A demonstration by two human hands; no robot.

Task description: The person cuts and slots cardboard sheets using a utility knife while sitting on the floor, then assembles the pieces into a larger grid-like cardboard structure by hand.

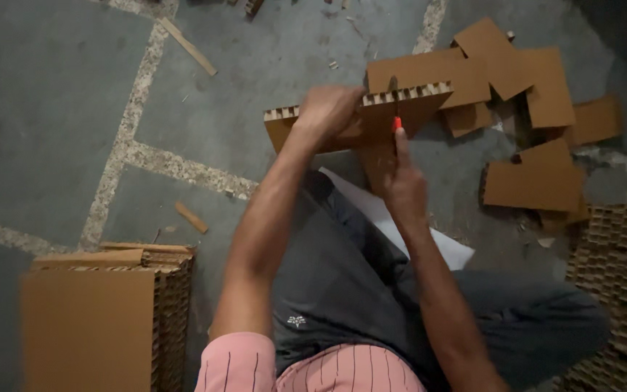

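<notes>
A thick honeycomb cardboard board (408,109) stands on edge in front of my knees, its open cells facing up. My left hand (326,109) grips its upper edge near the left end. My right hand (403,183) holds a knife with an orange handle (397,125), its blade pushed down into the board's top edge near the middle. A white sheet (386,218) lies under my right forearm on the floor.
Several cut brown cardboard pieces (524,80) lie scattered at the upper right. A stack of honeycomb boards (103,312) sits at the lower left, more honeycomb material (622,254) at the right edge. Small scraps (191,216) and a wooden strip (189,46) lie on the grey concrete floor.
</notes>
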